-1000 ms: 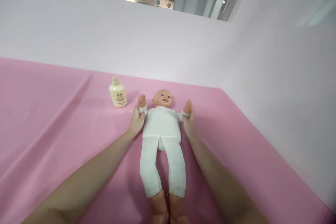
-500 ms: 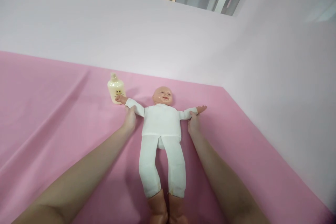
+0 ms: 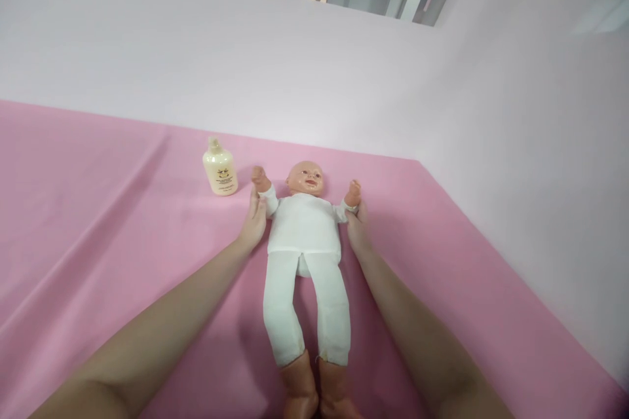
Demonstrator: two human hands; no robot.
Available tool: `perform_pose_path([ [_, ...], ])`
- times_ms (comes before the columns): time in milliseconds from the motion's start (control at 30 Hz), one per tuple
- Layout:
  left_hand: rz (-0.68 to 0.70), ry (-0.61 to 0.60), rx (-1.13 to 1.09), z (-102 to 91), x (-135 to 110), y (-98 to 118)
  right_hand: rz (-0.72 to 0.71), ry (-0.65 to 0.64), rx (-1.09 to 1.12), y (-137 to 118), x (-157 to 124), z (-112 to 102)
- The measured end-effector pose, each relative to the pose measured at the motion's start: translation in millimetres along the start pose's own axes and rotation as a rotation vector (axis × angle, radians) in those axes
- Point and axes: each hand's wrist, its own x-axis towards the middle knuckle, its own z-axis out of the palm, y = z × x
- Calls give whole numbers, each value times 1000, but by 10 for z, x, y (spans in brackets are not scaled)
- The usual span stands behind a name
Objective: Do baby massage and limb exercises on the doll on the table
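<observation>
A baby doll in a white top and white trousers lies on its back on the pink cloth, head away from me. My left hand grips the doll's arm on the left side at the sleeve, with the doll's fist raised above my fingers. My right hand grips the other arm at the wrist, and that fist is raised too. Both doll arms are bent upward beside the head. A cream lotion bottle stands just left of the doll's raised hand, apart from it.
The pink cloth covers the whole surface and has long folds on the left. A pale wall runs along the back and another closes the right side, near the doll. Ceiling lights show above the wall.
Half a second ago I held the doll's arms stretched out sideways, its hand touching the bottle. Now both arms are bent up beside the head again, as they were one second ago.
</observation>
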Motion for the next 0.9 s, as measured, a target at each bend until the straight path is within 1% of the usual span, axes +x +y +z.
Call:
perform_pose_path([
  [100,63,-128,132,43,-22,99,8,-59,-14,71,-20,19],
  [200,113,-231,260,66,-13,97,-62,-160,-157,121,-38,12],
  [300,142,-272,303,70,1,54,-120,-250,-272,109,-46,3],
  [367,145,-275,305,66,5,35,-131,-261,-281,90,-46,2],
  [500,117,-252,300,56,0,55,-135,-245,-302,113,-41,3],
  [600,99,-220,262,64,-7,100,-64,-203,-282,178,-36,-2],
  [667,75,-160,191,71,-12,121,26,-155,-232,217,-30,-8],
  [767,7,-47,55,62,-11,98,130,-45,-145,248,-8,-21],
  [900,-101,125,-19,-5,24,-60,167,48,-43,260,39,-52],
])
